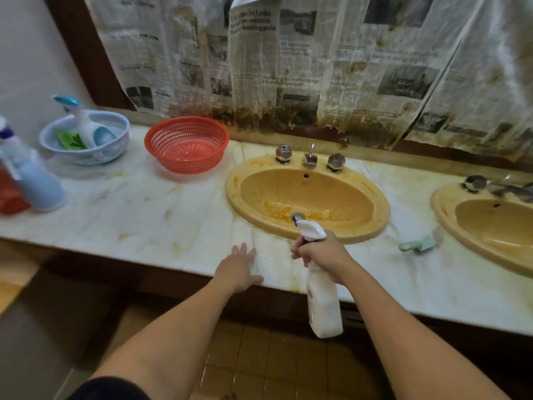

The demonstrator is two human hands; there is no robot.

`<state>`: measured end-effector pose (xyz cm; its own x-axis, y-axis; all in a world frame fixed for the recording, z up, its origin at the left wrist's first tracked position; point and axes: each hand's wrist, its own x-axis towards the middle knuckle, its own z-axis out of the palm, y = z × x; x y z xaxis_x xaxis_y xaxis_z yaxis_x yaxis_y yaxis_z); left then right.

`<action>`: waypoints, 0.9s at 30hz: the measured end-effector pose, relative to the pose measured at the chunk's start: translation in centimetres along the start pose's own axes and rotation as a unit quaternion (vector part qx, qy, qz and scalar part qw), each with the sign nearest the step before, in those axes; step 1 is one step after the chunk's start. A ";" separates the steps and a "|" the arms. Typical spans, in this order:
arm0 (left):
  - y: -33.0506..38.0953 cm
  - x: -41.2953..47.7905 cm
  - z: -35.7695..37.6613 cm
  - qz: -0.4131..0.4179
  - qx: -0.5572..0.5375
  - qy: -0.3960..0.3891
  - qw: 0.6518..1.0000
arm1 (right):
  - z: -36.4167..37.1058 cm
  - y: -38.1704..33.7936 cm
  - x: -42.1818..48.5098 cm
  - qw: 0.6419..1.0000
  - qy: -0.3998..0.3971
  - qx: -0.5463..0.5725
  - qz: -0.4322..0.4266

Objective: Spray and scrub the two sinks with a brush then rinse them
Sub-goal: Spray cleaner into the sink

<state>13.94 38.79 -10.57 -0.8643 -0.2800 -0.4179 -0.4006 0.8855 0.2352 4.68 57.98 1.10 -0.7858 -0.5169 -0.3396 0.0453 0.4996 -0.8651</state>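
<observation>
The right hand [318,256] grips the spray bottle [322,301], nozzle toward the left sink [307,197]. The left hand [240,268] rests flat, fingers straight, on the counter [129,215] edge. A brush [417,245] lies between the sinks.

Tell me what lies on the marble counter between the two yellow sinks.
In the head view, a pale green scrub brush lies on the marble counter between the left yellow sink and the right yellow sink.

Bench [144,215], marble | 10 o'clock: blue basin [86,151], red basket [187,145] | 3 o'clock: green brush [418,246] | 9 o'clock: bottles [37,180]
</observation>
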 end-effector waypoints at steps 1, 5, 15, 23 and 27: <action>0.0 0.0 -0.1 0.002 0.001 -0.002 1.000 | 0.2 -0.3 0.1 1.000 -0.001 0.003 -0.001; -0.1 -0.2 -0.3 0.006 -0.007 -0.005 1.000 | 1.0 -1.0 0.6 0.999 0.015 -0.024 -0.016; -0.2 -0.1 0.0 0.000 -0.019 -0.003 1.000 | 2.1 -2.3 1.0 0.999 0.004 0.011 -0.030; -0.2 0.1 0.1 0.000 -0.011 -0.002 1.000 | 2.2 -2.7 0.7 1.000 -0.007 -0.004 -0.025; -0.2 0.0 0.2 -0.003 -0.013 -0.003 1.000 | 2.4 -3.9 1.1 0.999 0.005 0.036 -0.039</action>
<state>14.07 38.70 -10.78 -0.8597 -0.2838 -0.4247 -0.4144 0.8736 0.2550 5.14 53.84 3.20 -0.7954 -0.5443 -0.2667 0.0275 0.4071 -0.9130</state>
